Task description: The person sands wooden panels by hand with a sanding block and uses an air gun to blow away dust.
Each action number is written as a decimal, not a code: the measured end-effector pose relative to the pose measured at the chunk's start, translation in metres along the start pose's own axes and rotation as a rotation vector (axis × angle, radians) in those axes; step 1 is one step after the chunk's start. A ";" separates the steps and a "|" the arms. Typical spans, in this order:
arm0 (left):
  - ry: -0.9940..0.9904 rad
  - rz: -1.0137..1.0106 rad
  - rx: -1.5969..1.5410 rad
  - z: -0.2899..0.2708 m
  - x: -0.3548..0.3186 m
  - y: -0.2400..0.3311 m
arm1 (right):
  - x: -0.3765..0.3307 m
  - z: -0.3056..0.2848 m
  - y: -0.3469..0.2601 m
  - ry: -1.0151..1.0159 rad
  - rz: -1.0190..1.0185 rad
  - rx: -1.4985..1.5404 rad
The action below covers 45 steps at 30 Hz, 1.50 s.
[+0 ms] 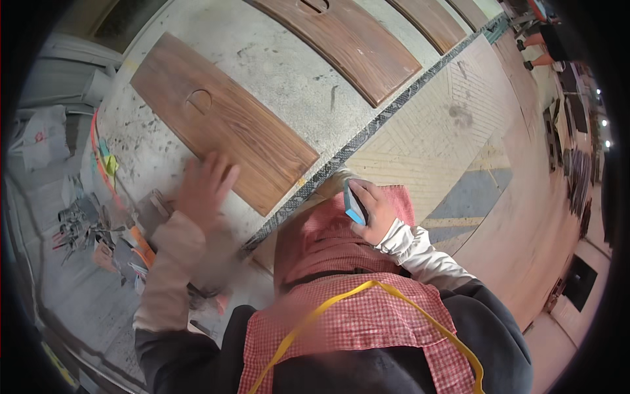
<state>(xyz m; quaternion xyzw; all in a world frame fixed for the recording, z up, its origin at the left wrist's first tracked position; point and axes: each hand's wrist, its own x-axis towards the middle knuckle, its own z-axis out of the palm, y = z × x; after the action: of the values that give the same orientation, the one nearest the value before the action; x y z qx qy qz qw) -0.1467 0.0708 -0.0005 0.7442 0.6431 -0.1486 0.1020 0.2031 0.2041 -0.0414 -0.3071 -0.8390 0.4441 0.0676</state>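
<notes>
A brown wooden board point(226, 121) with a rounded cut-out outline lies flat on the pale, stained worktable point(289, 85). Over its near left edge is my left hand point(207, 187), slightly blurred, with fingers stretched out and nothing held. Whether the fingertips press on the wood I cannot tell. My right hand point(375, 213) is closed round a sanding block point(355, 203), dark with a bright blue layer, held in front of my red checked apron point(341, 243), off the table's edge.
More wooden boards point(357, 46) lie farther along the table, one with an oval slot. An orange-red hose point(108, 171) runs down the left side, by a pile of tools point(82, 220). A patterned strip point(394, 98) edges the table. Another person's legs point(535, 49) show at far right.
</notes>
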 end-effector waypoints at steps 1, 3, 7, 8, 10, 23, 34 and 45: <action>0.191 0.098 0.074 0.036 0.019 -0.002 | 0.001 0.000 -0.002 -0.021 0.020 0.021; -0.037 0.236 0.056 0.011 0.066 -0.002 | -0.003 -0.001 0.001 0.021 0.020 0.012; -0.254 0.359 0.043 -0.013 0.104 -0.011 | -0.007 -0.010 0.008 0.137 0.058 0.094; -0.230 0.369 0.026 -0.008 0.103 -0.010 | -0.008 -0.007 0.015 0.164 0.061 0.086; -0.216 0.363 0.009 -0.001 0.106 -0.007 | -0.002 -0.002 0.021 0.260 0.107 0.097; 0.298 0.198 -0.125 0.050 0.121 -0.006 | 0.065 0.132 -0.037 0.639 0.114 -0.028; 0.302 0.228 -0.053 0.055 0.120 -0.002 | 0.102 0.150 -0.044 0.926 0.407 -0.153; 0.264 0.219 -0.027 0.056 0.120 0.003 | 0.098 0.151 -0.036 0.941 0.412 -0.109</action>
<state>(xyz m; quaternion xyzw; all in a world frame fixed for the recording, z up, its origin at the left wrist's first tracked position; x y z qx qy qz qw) -0.1333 0.1629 -0.0950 0.8214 0.5681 -0.0290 0.0420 0.0494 0.1387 -0.1188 -0.6358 -0.6616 0.2177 0.3327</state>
